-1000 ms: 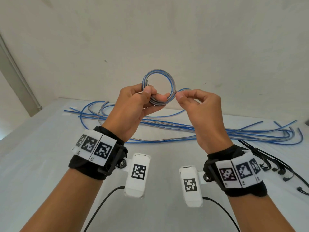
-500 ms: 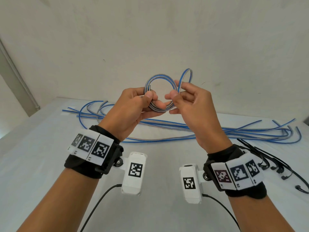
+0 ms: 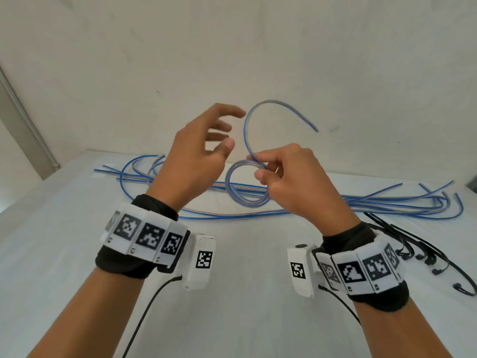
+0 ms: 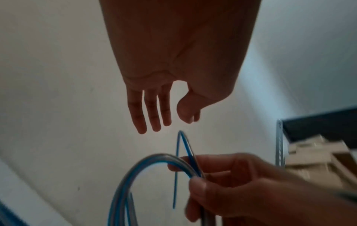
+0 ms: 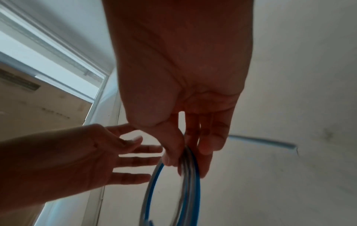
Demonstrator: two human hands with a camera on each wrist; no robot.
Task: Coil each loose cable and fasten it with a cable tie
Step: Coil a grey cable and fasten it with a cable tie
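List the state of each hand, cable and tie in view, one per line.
left hand: open, fingers spread, holding nothing.
right hand: pinching the coiled cable.
coiled cable: small loops, free end arcing up loose, not tied.
loose cables: uncoiled, lying on the table.
cable ties: black, unused, at the table's right.

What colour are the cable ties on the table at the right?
Black; the cable ties show best in the head view.
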